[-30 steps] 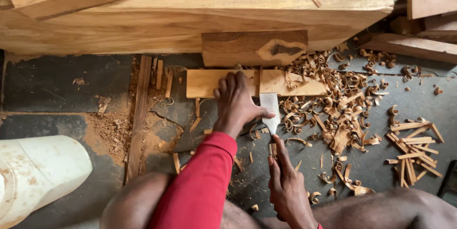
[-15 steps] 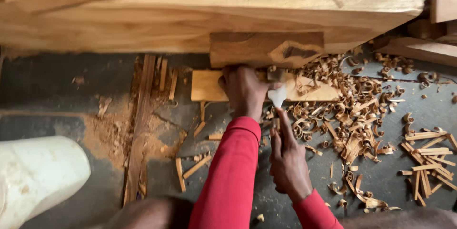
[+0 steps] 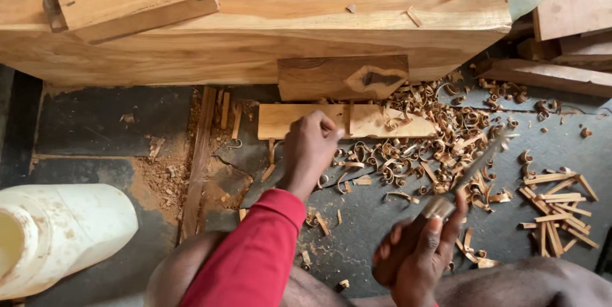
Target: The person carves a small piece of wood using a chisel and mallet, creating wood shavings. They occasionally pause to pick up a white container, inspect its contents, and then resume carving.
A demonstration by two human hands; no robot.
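My left hand, in a red sleeve, has its fingers curled on the near edge of a flat pale wooden board that lies on the dark floor. The board sits against a darker wooden block under a big timber slab. My right hand grips the handle of a chisel. Its blurred blade points up and to the right, over the wood shavings and away from the board.
Curled wood shavings cover the floor right of the board. Several thin wood splints lie at the right, and a long wooden strip and sawdust at the left. A white plastic jerrycan lies at lower left. More planks are stacked at upper right.
My right hand has pulled the chisel back from the board, down and to the right. My left hand has stayed on the board, sliding slightly left.
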